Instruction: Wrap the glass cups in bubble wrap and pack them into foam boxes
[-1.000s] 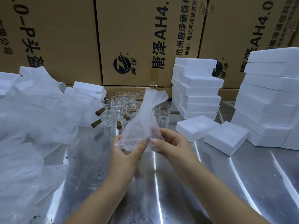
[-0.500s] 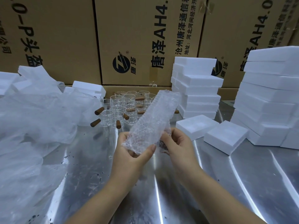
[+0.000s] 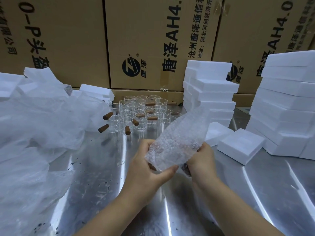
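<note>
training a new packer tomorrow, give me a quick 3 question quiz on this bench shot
1. Multiple choice: what do the left hand and right hand both grip? A) bubble wrap B) a foam lid C) a tape roll
2. True or false: the bare glass cups stand on the metal table beyond the hands.
3. Fill in: the tall stacks of foam boxes are on the person's ____ side.
Key: 1 A; 2 true; 3 right.
</note>
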